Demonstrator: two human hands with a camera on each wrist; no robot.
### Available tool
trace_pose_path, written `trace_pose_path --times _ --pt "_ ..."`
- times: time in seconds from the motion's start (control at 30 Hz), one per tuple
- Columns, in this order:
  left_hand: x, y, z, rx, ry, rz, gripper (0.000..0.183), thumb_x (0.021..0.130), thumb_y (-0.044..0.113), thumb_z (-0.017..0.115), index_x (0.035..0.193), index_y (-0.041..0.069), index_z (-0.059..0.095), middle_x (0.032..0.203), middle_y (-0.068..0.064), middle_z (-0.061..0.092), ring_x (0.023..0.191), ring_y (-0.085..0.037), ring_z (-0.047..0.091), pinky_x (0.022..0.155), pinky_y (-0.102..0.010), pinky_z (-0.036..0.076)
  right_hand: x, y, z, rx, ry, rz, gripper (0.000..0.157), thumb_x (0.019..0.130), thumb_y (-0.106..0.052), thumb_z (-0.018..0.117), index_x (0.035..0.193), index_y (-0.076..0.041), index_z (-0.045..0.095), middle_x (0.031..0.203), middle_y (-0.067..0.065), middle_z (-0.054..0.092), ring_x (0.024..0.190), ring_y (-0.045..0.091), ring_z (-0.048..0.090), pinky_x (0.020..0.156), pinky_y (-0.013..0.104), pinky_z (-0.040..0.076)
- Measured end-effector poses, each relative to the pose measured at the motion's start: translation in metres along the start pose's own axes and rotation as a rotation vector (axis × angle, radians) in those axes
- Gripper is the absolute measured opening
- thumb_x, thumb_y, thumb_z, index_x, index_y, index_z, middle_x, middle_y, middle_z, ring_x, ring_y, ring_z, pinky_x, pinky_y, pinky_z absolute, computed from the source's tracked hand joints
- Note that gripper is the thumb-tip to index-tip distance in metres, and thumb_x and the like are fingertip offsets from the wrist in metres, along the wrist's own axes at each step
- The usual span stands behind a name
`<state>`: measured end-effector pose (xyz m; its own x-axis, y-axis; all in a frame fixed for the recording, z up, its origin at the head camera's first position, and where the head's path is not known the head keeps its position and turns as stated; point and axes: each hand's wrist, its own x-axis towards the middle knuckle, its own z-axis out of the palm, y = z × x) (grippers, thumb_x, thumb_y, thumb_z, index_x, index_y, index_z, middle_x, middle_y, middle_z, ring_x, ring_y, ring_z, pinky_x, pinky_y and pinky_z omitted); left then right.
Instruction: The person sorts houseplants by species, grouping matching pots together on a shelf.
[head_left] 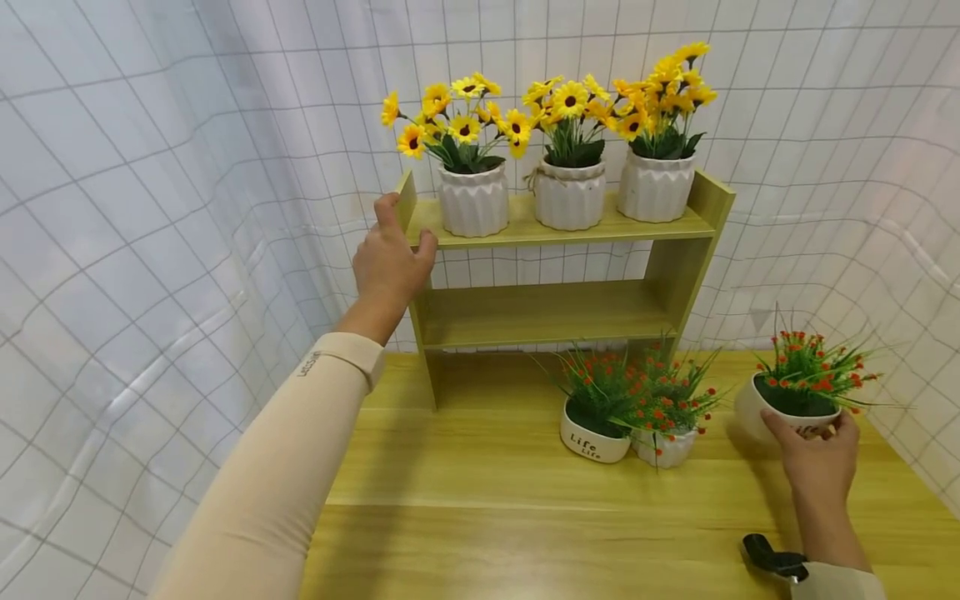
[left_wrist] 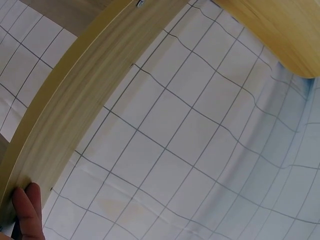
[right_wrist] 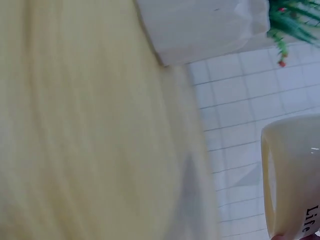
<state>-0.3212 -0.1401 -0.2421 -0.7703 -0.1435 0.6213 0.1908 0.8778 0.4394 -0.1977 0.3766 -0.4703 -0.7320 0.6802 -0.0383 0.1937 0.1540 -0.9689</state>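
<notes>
My left hand (head_left: 393,257) grips the upper left corner of a small wooden shelf (head_left: 551,312), thumb at the top board's front edge and fingers along the side panel. In the left wrist view its fingertips (left_wrist: 29,207) lie against the panel. At the right, my right hand (head_left: 821,462) holds a white oval flowerpot (head_left: 750,408) lettered "Life", with grass and small red flowers (head_left: 813,367). The right wrist view shows this pot (right_wrist: 295,170) raised off the tabletop, its underside partly visible.
Three ribbed white pots (head_left: 474,204) of yellow flowers stand on the top board. Before the shelf's lower right, another "Life" pot (head_left: 596,440) and a white pot (head_left: 666,450) hold red flowers. A black strap-like object (head_left: 772,557) lies near my right wrist. Gridded white cloth (head_left: 187,333) surrounds the table.
</notes>
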Motion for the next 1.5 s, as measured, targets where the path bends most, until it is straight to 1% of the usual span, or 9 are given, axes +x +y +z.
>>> trace_pose_path --times 0.1,0.27,0.43,0.6,0.83,0.97,1.17,1.33,1.5 --pt "-0.001 0.000 0.000 0.000 0.001 0.001 0.059 0.095 0.040 0.049 0.144 0.016 0.027 0.102 -0.026 0.065 0.079 -0.045 0.063 0.070 -0.055 0.049 -0.005 -0.012 0.000 -0.006 0.006 -0.050 0.097 0.083 -0.041 0.079 0.157 -0.031 0.017 0.158 0.002 0.021 0.138 0.022 0.030 0.097 0.029 0.040" --pt "-0.001 0.000 0.000 -0.003 0.002 0.004 0.059 0.094 0.040 0.049 0.144 0.016 0.027 0.103 -0.026 0.065 0.080 -0.044 0.063 0.070 -0.054 0.049 -0.017 -0.034 0.001 0.034 -0.003 -0.115 0.092 0.084 -0.032 0.080 0.155 -0.031 0.022 0.154 -0.001 0.027 0.135 0.019 0.035 0.085 0.015 0.043" --pt "-0.001 -0.001 -0.001 0.000 0.002 0.002 0.059 0.094 0.040 0.049 0.144 0.016 0.028 0.104 -0.026 0.065 0.081 -0.044 0.064 0.070 -0.054 0.050 -0.028 -0.059 0.004 0.053 -0.014 -0.159 0.090 0.082 -0.026 0.081 0.154 -0.029 0.026 0.150 -0.001 0.030 0.125 0.019 0.042 0.075 0.009 0.045" --pt "-0.001 -0.001 -0.001 0.004 0.005 -0.003 0.060 0.094 0.040 0.050 0.144 0.016 0.028 0.105 -0.026 0.065 0.081 -0.045 0.064 0.070 -0.054 0.050 -0.039 -0.080 0.010 0.041 -0.038 -0.196 0.088 0.084 -0.026 0.080 0.154 -0.029 0.027 0.150 0.000 0.031 0.128 0.021 0.042 0.077 0.011 0.044" --pt "0.000 -0.001 0.000 0.000 0.003 -0.005 0.060 0.094 0.040 0.049 0.145 0.016 0.028 0.104 -0.026 0.065 0.078 -0.044 0.063 0.068 -0.054 0.050 -0.056 -0.102 0.022 -0.029 -0.095 -0.261 0.089 0.085 -0.032 0.078 0.154 -0.023 0.024 0.147 0.009 0.033 0.109 0.016 0.047 0.073 0.011 0.045" --pt "0.000 0.000 -0.001 -0.003 -0.001 -0.003 0.060 0.094 0.040 0.049 0.145 0.016 0.028 0.104 -0.026 0.065 0.078 -0.044 0.063 0.068 -0.054 0.050 -0.066 -0.112 0.031 -0.040 -0.144 -0.292 0.091 0.086 -0.035 0.077 0.156 -0.020 0.019 0.149 0.012 0.032 0.116 0.024 0.046 0.077 0.016 0.043" --pt "-0.001 -0.001 -0.002 -0.003 -0.011 -0.011 0.060 0.094 0.041 0.049 0.145 0.017 0.027 0.105 -0.026 0.065 0.080 -0.044 0.064 0.070 -0.054 0.050 -0.077 -0.127 0.051 -0.028 -0.230 -0.322 0.096 0.088 -0.036 0.075 0.157 -0.013 0.013 0.157 0.013 0.022 0.134 0.034 0.037 0.090 0.033 0.042" --pt "-0.001 -0.001 -0.001 -0.005 -0.012 -0.008 0.060 0.094 0.042 0.048 0.145 0.017 0.027 0.106 -0.027 0.065 0.081 -0.044 0.064 0.071 -0.054 0.051 -0.081 -0.136 0.071 -0.031 -0.283 -0.372 0.099 0.086 -0.037 0.077 0.155 -0.005 0.014 0.155 0.017 0.024 0.135 0.036 0.037 0.089 0.040 0.044" --pt "0.000 0.000 -0.001 -0.008 -0.014 -0.011 0.060 0.094 0.041 0.049 0.145 0.017 0.027 0.107 -0.027 0.065 0.083 -0.044 0.064 0.071 -0.054 0.051 -0.082 -0.144 0.090 -0.038 -0.315 -0.380 0.103 0.084 -0.040 0.077 0.157 -0.005 0.012 0.154 0.022 0.027 0.134 0.040 0.039 0.086 0.045 0.050"
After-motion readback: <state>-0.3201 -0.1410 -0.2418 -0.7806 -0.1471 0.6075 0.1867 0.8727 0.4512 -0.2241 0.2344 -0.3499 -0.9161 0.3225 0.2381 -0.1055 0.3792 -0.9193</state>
